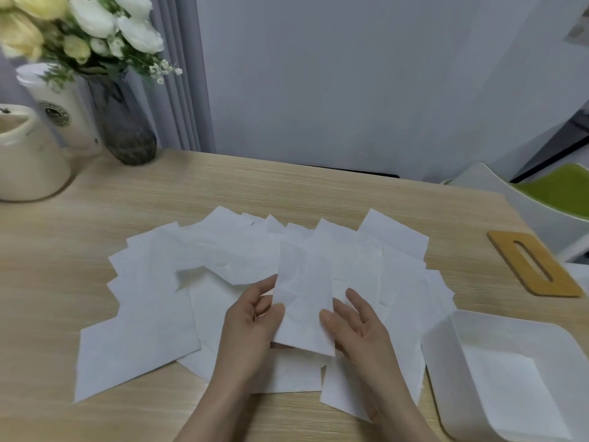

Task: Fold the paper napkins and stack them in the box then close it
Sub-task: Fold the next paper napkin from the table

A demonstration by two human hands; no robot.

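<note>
Both hands work one napkin: left hand [251,317] pinches the folded napkin [304,301] at its left edge, right hand [353,323] holds the right edge w/ thumb on top, fingers loosely extended. It's lifted over the loose napkins [143,339] spread across the table [63,237] mid-section. White box [446,352] sits at the right front corner, approx. one folded napkin inside (hard to count). Wooden lid [535,266] lies off, near the right edge. Early going, I'd judge: most unfolded, closing not begun.

Home or small-office corner is indicated. Light wood-grain table [159,199] is set against a plain wall with grey curtain [178,90]. Decor is seen at far left: glass vase [126,129] of white and yellow flowers [92,20], cream ceramic jar [28,154]. Green-cushioned chair [554,193] is parked at right.
</note>
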